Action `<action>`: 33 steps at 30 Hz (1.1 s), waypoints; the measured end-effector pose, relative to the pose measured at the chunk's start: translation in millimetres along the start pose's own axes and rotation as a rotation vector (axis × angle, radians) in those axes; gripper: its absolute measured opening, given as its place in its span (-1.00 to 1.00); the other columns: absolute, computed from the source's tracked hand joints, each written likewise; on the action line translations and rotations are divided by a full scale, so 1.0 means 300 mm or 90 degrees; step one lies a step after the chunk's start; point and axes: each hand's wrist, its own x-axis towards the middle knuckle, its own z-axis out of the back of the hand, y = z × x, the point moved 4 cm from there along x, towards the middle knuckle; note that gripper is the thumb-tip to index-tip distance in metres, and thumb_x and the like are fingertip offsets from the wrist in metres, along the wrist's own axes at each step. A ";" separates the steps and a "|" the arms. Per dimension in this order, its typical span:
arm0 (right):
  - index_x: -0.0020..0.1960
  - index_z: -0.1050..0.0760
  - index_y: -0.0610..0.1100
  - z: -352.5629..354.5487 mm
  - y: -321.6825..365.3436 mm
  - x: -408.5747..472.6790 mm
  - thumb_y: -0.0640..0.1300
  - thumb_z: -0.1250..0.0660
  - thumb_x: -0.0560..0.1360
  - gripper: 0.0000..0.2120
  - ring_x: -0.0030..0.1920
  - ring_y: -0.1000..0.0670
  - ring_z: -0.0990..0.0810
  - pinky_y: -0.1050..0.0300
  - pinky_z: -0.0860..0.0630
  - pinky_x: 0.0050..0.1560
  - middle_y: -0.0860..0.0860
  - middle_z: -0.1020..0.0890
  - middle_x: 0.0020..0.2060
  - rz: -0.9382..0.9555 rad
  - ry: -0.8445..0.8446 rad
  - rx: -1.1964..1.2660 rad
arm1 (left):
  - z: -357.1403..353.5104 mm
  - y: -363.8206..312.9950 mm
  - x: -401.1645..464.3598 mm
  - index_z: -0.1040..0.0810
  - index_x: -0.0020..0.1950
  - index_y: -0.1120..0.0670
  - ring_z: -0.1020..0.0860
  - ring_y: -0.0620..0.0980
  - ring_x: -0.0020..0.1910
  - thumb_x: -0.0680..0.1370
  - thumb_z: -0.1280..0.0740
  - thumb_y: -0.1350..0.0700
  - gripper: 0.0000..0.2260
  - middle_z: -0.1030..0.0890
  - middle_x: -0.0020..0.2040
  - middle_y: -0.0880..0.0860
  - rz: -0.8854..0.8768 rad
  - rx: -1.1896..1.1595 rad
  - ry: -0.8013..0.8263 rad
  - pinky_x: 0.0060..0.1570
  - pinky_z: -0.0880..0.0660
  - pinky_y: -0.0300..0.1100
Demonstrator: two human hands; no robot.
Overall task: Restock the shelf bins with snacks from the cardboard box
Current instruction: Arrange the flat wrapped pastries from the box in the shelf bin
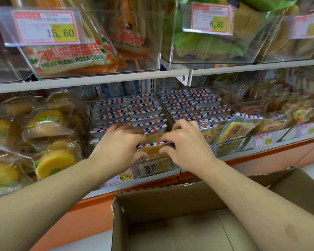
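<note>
At the front of the middle bin (168, 115) on the lower shelf (243, 153), both hands work on one snack packet (153, 151) with a red-and-blue striped top edge. Left hand (119, 144) has its fingers (134, 134) curled over the packet's left part, thumb low against the front; right hand (187, 145) pinches the packet's right part, fingers curled over the striped edge, thumb against the clear face. Packet stands upright, just behind the bin's clear front wall. Behind the packet, the bin holds rows of like packets (129, 113) standing on edge, striped tops up. Right of the bin, a second bin (243, 140) holds more of the same packets (192, 104), those at its front leaning. Left of the bin, bagged yellow round cakes (56, 162) lie piled. Below the bin front, a price tag (119, 177) reads 10.80. Nearer than the bin and lower, the cardboard box (170, 200) stands open, flaps up; the visible part of its inside shows bare cardboard. Above the bin, the upper shelf carries clear tubs, one with pizza cake packs (71, 57) and a 15.60 tag (45, 27).
</note>
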 end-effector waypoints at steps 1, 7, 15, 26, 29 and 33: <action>0.29 -0.64 0.16 -0.001 -0.003 0.002 0.18 -0.45 0.56 -0.68 0.21 0.06 -0.27 0.03 -0.38 0.27 0.13 -0.52 0.18 0.003 -0.005 -0.001 | 0.002 -0.002 -0.003 -0.57 0.35 -0.17 -0.45 -0.02 0.46 0.57 -0.41 -0.24 -0.62 -0.57 0.41 -0.12 0.006 -0.005 0.001 0.49 -0.25 0.01; 0.51 -0.42 0.13 0.017 -0.017 0.032 0.12 -0.54 0.50 -0.37 0.44 0.04 -0.31 -0.04 -0.26 0.46 0.17 -0.48 0.40 0.024 -0.058 0.018 | 0.010 -0.010 -0.010 -0.38 0.49 -0.05 -0.55 0.00 0.36 0.54 -0.48 -0.19 -0.41 -0.61 0.36 -0.05 0.103 -0.130 -0.028 0.47 -0.42 -0.02; 0.35 -0.61 0.17 0.000 -0.040 0.049 0.24 -0.47 0.51 -0.56 0.36 0.05 -0.33 0.00 -0.23 0.36 0.25 -0.64 0.21 0.011 -0.031 -0.031 | -0.004 -0.022 0.008 -0.46 0.49 -0.17 -0.50 -0.06 0.41 0.59 -0.40 -0.22 -0.52 -0.61 0.37 -0.14 0.046 -0.057 -0.013 0.51 -0.32 0.01; 0.53 -0.40 0.13 0.195 -0.190 -0.093 -0.07 -0.44 0.60 -0.47 0.51 0.19 -0.27 0.13 -0.23 0.55 0.23 -0.46 0.43 -0.032 -0.077 0.115 | 0.080 -0.188 0.056 -0.28 0.59 -0.17 -0.36 -0.11 0.52 0.63 -0.32 -0.21 -0.45 -0.42 0.52 -0.15 0.043 -0.138 -0.010 0.60 -0.15 0.03; 0.53 -0.38 0.11 0.287 -0.395 -0.153 -0.26 -0.46 0.56 -0.37 0.52 0.13 -0.34 0.10 -0.32 0.55 0.15 -0.44 0.46 -0.165 -0.159 0.102 | 0.087 -0.308 0.147 -0.28 0.61 -0.17 -0.33 -0.15 0.54 0.66 -0.29 -0.17 -0.48 -0.38 0.56 -0.17 -0.033 -0.183 -0.022 0.59 -0.23 -0.05; 0.55 -0.37 0.14 0.315 -0.568 -0.162 -0.16 -0.52 0.54 -0.34 0.53 0.04 -0.37 -0.02 -0.36 0.52 0.12 -0.46 0.49 -0.244 -0.053 0.014 | 0.024 -0.431 0.328 -0.35 0.60 -0.14 -0.40 -0.12 0.51 0.69 -0.28 -0.11 -0.54 -0.44 0.54 -0.14 -0.100 -0.183 -0.030 0.53 -0.36 -0.05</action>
